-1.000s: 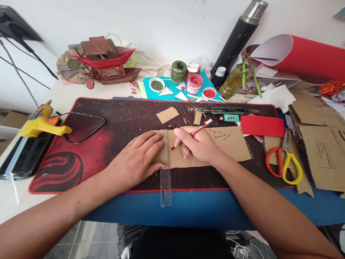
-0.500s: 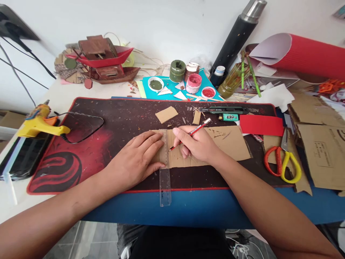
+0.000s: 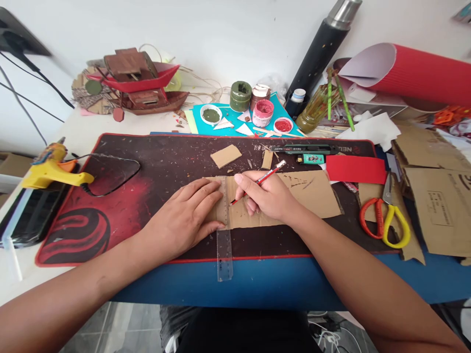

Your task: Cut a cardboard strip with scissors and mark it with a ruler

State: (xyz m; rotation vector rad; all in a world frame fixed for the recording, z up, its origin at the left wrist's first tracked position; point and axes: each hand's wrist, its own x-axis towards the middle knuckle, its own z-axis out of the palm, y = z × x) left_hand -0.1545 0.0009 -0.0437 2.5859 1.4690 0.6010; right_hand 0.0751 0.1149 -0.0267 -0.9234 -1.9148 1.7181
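Observation:
A long strip of brown cardboard (image 3: pixel 320 196) lies on the dark mat. Across it, pointing toward me, is a clear plastic ruler (image 3: pixel 224 252), whose near end sticks out past the mat's edge. My left hand (image 3: pixel 187 211) lies flat with its fingers stretched over the cardboard, fingertips pressing the ruler's left side. My right hand (image 3: pixel 268 196) is closed around a red and black pencil (image 3: pixel 271 173), tilted with its eraser end up to the right. The pencil's tip is at the ruler's right edge; whether it touches the cardboard I cannot tell.
Scissors (image 3: pixel 384 223) and cardboard scraps (image 3: pixel 436 211) lie right. Beyond the strip are a utility knife (image 3: pixel 305 148), red paper (image 3: pixel 355 169) and a small cardboard piece (image 3: pixel 225 156). Open paint jars (image 3: pixel 241 97) and model boats (image 3: pixel 132 81) stand behind. A yellow glue gun (image 3: pixel 55 169) sits left.
The view has shifted very slightly. Both hands, the ruler and the pencil keep nearly the same positions on the cardboard.

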